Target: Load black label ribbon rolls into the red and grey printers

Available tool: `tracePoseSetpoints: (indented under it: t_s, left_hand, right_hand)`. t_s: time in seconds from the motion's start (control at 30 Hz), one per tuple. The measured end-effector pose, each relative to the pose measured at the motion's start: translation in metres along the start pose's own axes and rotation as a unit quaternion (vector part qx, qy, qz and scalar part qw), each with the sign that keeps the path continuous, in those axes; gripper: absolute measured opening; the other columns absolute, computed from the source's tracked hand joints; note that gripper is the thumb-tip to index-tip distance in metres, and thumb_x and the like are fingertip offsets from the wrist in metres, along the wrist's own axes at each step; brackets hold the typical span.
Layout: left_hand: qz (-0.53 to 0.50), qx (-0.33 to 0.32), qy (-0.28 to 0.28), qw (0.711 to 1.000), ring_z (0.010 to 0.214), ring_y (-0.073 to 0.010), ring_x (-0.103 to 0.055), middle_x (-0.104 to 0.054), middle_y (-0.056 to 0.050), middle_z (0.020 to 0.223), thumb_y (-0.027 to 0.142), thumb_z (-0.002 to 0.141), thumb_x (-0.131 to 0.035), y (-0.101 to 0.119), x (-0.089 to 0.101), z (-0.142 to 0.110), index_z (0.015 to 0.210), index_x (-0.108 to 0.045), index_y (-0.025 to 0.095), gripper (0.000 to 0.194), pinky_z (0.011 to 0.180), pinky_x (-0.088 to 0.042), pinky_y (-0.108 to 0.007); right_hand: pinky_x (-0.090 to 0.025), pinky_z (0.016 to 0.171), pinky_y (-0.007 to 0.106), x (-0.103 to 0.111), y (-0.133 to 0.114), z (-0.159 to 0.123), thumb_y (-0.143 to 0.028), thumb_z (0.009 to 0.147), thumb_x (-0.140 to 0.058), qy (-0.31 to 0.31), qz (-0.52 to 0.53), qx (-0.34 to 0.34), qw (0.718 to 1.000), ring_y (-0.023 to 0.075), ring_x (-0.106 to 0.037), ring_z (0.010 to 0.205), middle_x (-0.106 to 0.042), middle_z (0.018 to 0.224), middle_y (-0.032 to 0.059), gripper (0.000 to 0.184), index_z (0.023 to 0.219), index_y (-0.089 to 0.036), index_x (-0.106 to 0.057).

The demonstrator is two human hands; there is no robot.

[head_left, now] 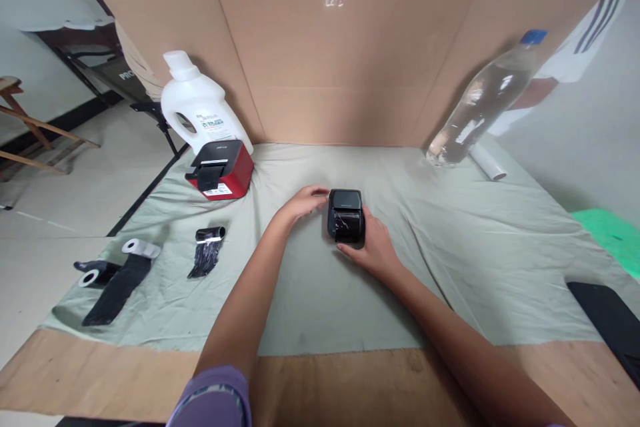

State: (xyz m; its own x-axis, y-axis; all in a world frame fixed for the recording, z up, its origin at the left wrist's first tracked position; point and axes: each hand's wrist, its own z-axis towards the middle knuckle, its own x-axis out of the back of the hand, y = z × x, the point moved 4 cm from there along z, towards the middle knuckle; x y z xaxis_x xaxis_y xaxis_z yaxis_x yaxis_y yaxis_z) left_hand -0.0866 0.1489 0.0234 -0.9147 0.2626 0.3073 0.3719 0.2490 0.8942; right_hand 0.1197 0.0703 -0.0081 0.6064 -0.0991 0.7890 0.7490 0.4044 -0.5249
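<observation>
A small black portable printer (345,203) sits on the green cloth in the middle, a glossy black strip hanging over its front. My right hand (377,243) wraps around its right side, thumb near the lower front edge and fingers along the far side. At the printer's left side, my left hand (303,202) has its fingers stretched out, the tips close to the upper left corner; whether they touch it I cannot tell. To the left lies a small black ribbon roll (210,235) with a crinkled, shiny tail.
Farther left lie a white roll (141,248) and a black roll (97,273) with dark strips. A red and black label printer (227,170) stands before a white detergent jug (200,103). A leaning water bottle (480,103), white tube (487,161) and phone (607,320) are right. Cardboard (345,67) closes the back.
</observation>
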Motion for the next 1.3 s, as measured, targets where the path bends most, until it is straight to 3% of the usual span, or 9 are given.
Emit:
tracePoseSetpoints:
  t_s: [0.13,0.33,0.43,0.57,0.7,0.8,0.9,1.03,1.3]
  left_hand:
    - [-0.061,-0.031,-0.024,0.997,0.067,-0.0081,-0.058,-0.065,-0.010,0.141,0.018,0.080,-0.063,0.003,-0.002,-0.002,0.149,-0.054,0.027,0.071,0.049,-0.029,-0.020]
    - [-0.101,-0.050,-0.039,0.993,0.057,-0.0048,-0.050,-0.072,-0.008,0.120,0.031,0.084,-0.072,-0.009,-0.002,0.007,0.144,-0.060,0.026,0.062,0.046,-0.022,-0.019]
    - [-0.102,-0.059,0.051,0.992,0.048,-0.0056,-0.042,-0.069,-0.004,0.083,0.043,0.089,-0.066,-0.015,-0.006,0.023,0.114,-0.076,0.018,0.037,0.045,-0.022,-0.021]
    - [-0.089,-0.058,0.146,0.983,0.044,-0.0077,-0.034,-0.050,0.003,0.056,0.054,0.091,-0.059,-0.021,-0.014,0.042,0.071,-0.066,0.015,0.044,0.046,-0.025,-0.024]
    - [-0.018,-0.071,0.193,0.978,0.054,-0.0120,-0.046,-0.054,0.001,0.060,0.056,0.092,-0.056,-0.017,-0.015,0.039,0.069,-0.061,0.018,0.045,0.055,-0.034,-0.024]
    - [0.123,-0.149,0.270,0.943,0.080,-0.0163,-0.059,-0.065,-0.003,0.084,0.046,0.092,-0.061,0.004,-0.009,0.019,0.082,-0.066,0.019,0.029,0.074,-0.044,-0.024]
    - [0.258,-0.200,0.176,0.929,0.096,-0.0211,-0.063,-0.067,-0.006,0.101,0.040,0.084,-0.072,0.028,-0.015,0.008,0.090,-0.074,0.023,0.018,0.085,-0.047,-0.028]
    - [0.376,-0.156,0.007,0.913,0.103,-0.0294,-0.067,-0.072,-0.010,0.112,0.027,0.075,-0.081,0.051,-0.030,0.008,0.095,-0.081,0.025,0.020,0.087,-0.049,-0.034]
    - [0.506,-0.082,-0.025,0.859,0.113,-0.0431,-0.065,-0.072,-0.026,0.111,0.001,0.060,-0.082,0.094,-0.064,0.018,0.095,-0.080,0.011,0.037,0.098,-0.047,-0.047]
  right_hand:
    - [-0.048,0.097,0.058,0.000,-0.005,0.003,-0.069,0.075,-0.069,0.008,-0.007,-0.017,1.000,0.0439,-0.061,0.120,-0.061,0.137,0.0234,0.104,0.154,-0.014,-0.031]
    - [-0.045,0.100,0.058,-0.003,-0.006,0.002,-0.066,0.077,-0.068,0.004,-0.017,-0.013,1.000,0.0444,-0.059,0.123,-0.059,0.139,0.0240,0.102,0.155,-0.013,-0.028]
    - [-0.044,0.102,0.058,-0.004,-0.007,0.001,-0.065,0.078,-0.068,0.001,-0.023,-0.009,1.000,0.0444,-0.057,0.126,-0.057,0.142,0.0248,0.103,0.156,-0.012,-0.025]
    - [-0.043,0.105,0.057,-0.003,-0.009,0.000,-0.065,0.078,-0.068,-0.009,-0.027,-0.019,0.999,0.0439,-0.055,0.128,-0.057,0.141,0.0247,0.106,0.157,-0.010,-0.023]
    - [-0.042,0.106,0.057,-0.003,-0.010,0.000,-0.067,0.079,-0.067,-0.019,-0.028,-0.023,0.999,0.0438,-0.054,0.129,-0.057,0.141,0.0255,0.108,0.157,-0.008,-0.022]
    - [-0.042,0.105,0.057,-0.002,-0.010,0.000,-0.069,0.080,-0.065,-0.014,-0.026,-0.017,0.999,0.0439,-0.055,0.127,-0.058,0.139,0.0253,0.107,0.157,-0.009,-0.022]
    - [-0.042,0.104,0.057,-0.003,-0.008,-0.001,-0.069,0.081,-0.063,-0.007,-0.031,-0.008,0.999,0.0442,-0.055,0.127,-0.057,0.140,0.0258,0.106,0.158,-0.009,-0.020]
    - [-0.042,0.104,0.057,-0.004,-0.007,-0.001,-0.069,0.085,-0.059,-0.014,-0.035,0.000,0.999,0.0444,-0.054,0.128,-0.056,0.142,0.0262,0.103,0.159,-0.010,-0.019]
    - [-0.042,0.104,0.059,-0.009,-0.008,-0.003,-0.074,0.082,-0.058,-0.003,-0.066,0.012,0.998,0.0464,-0.052,0.129,-0.054,0.143,0.0308,0.113,0.159,-0.002,-0.017]
